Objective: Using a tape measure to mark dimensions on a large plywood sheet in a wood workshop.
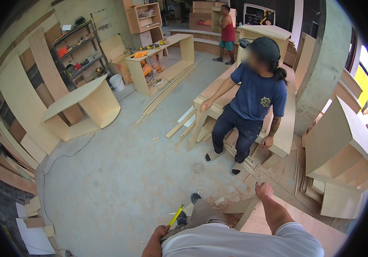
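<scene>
My left hand (163,230) is low at the front, closed on a tape measure, whose yellow blade (176,215) sticks up and to the right past my knee. The tape's case is hidden in my fingers. My right arm reaches forward over a pale plywood cabinet (257,220) at my right side. At its far corner my right hand (264,189) is closed, with the fingers curled over the edge.
A person in a blue shirt (259,94) leans on a long plywood bench (289,132) ahead. Wood offcuts (219,201) and strips (167,92) lie on the floor. A curved plywood unit (74,100) stands left, with a cable (59,156) near it. Another person (227,34) stands farther back.
</scene>
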Demonstrator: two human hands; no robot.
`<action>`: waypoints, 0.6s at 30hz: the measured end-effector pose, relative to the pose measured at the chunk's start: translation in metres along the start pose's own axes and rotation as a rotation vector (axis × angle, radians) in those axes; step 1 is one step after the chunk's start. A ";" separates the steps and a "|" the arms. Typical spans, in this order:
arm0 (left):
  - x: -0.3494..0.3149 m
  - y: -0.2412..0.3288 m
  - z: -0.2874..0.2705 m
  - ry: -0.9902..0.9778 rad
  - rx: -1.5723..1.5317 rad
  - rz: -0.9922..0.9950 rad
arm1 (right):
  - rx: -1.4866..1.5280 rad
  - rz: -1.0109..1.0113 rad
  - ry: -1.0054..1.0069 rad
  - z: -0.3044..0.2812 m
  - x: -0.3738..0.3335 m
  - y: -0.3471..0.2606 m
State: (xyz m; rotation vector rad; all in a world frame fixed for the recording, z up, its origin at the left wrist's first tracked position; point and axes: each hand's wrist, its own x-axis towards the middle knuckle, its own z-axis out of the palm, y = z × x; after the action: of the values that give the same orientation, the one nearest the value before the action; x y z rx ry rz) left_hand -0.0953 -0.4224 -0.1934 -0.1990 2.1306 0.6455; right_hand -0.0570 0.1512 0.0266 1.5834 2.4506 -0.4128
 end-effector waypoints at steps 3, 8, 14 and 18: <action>0.000 0.001 -0.001 -0.013 -0.020 -0.005 | -0.009 -0.010 0.032 0.007 0.005 0.006; 0.002 -0.001 -0.001 -0.030 -0.028 -0.009 | -0.012 -0.004 0.027 0.003 0.001 0.002; 0.009 -0.009 0.004 -0.028 -0.024 -0.006 | -0.021 -0.013 0.031 0.001 -0.001 0.001; 0.009 -0.008 0.005 -0.011 -0.007 0.042 | -0.007 0.005 -0.020 -0.006 -0.005 -0.001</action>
State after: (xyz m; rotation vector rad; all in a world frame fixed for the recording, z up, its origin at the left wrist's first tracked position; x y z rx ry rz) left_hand -0.0944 -0.4263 -0.2063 -0.1542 2.1271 0.6776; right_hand -0.0563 0.1483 0.0339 1.5748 2.4306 -0.4171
